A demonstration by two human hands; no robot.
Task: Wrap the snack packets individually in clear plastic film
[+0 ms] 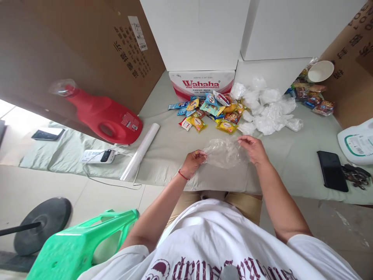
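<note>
A thin, crinkled clear plastic cover (225, 153) is stretched between my two hands, just above the cloth near its front edge. My left hand (194, 162), with a red string at the wrist, pinches one side of it. The opposite side is pinched between thumb and fingers of my right hand (254, 148). Behind them lies a heap of small wrapped snacks (215, 111) in blue, yellow, red and brown. Right of the snacks sits a pile of crumpled clear plastic (266, 107).
A red jug (105, 114), a white roll (140, 151) and a cabled power bank (97, 155) lie left. White boxes (201, 35) stand behind. At right are a paper cup (320, 71), more snacks (316, 99), a black phone (332, 171), keys (357, 175) and a white jug (357, 142). A green stool (78, 243) stands below left.
</note>
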